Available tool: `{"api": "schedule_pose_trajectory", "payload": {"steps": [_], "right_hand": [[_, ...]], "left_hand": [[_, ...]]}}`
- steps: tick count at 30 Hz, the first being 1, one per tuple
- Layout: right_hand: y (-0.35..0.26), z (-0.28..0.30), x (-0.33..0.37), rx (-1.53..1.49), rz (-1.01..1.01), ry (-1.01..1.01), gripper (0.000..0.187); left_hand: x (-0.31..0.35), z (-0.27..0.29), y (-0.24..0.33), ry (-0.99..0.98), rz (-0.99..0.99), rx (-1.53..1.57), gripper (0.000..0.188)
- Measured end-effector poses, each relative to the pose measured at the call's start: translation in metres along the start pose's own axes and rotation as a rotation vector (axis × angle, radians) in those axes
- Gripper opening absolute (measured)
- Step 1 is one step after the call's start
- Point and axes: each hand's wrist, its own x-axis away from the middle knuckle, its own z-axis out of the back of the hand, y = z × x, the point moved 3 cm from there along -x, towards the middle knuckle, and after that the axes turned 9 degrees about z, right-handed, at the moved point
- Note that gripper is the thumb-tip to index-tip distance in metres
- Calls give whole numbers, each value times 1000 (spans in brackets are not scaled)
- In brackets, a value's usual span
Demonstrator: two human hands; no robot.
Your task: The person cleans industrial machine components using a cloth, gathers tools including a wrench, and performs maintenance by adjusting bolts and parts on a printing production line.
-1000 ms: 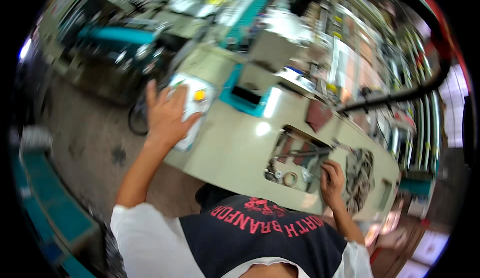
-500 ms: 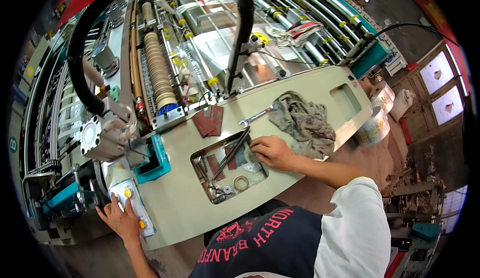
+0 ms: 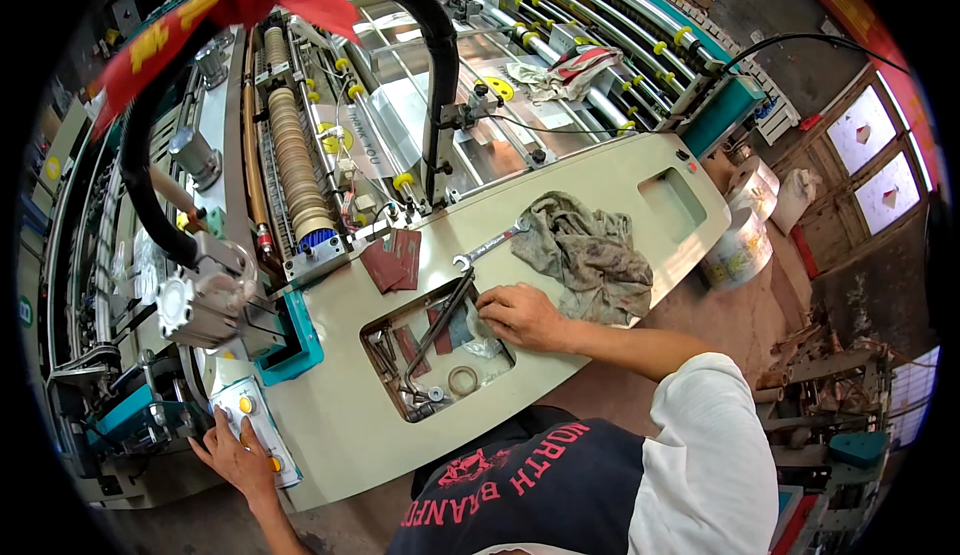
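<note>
My left hand [image 3: 235, 453] is at the small white control panel [image 3: 262, 427] at the lower left, its fingers apart and holding nothing. The fingertips are close to the panel's yellow button [image 3: 247, 404]; whether one touches it I cannot tell. On the right edge of a sunken tray [image 3: 375, 327] lies my right hand [image 3: 522, 317], fingers loosely bent, with nothing visible in it. Beside its fingertips is a crumpled clear plastic piece [image 3: 484, 346]. A dark bar-shaped tool [image 3: 436, 331] slants across the tray, near a ring [image 3: 463, 381] and sandpaper-like red pieces.
A stained grey rag [image 3: 590, 260] and an open-ended wrench [image 3: 490, 244] lie on the beige top beyond my right hand. Dark red sheets [image 3: 391, 259] sit left of them. Behind are machine rollers [image 3: 297, 160] and clear film. A black hose [image 3: 440, 55] arches over.
My view has shifted, so the bench and machine appear farther left. Both hands remain at the same places, the left at the panel and the right at the tray's edge.
</note>
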Motion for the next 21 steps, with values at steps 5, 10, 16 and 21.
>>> {"api": "schedule_pose_trajectory", "payload": {"steps": [5,10,16,21], "right_hand": [[1,-2,1,-16,-5,9,16],[2,-1,0,-27,-18,3,16],[2,1,0,-42,-31,-1,16],[1,1,-1,-38,-34,-4,17]], "left_hand": [[0,2,0,2,14,7,44],[6,-2,0,-15,58,-15,44],[8,-5,-4,-54,104,-3,45],[6,-7,-4,-82,123,-10,45]]}}
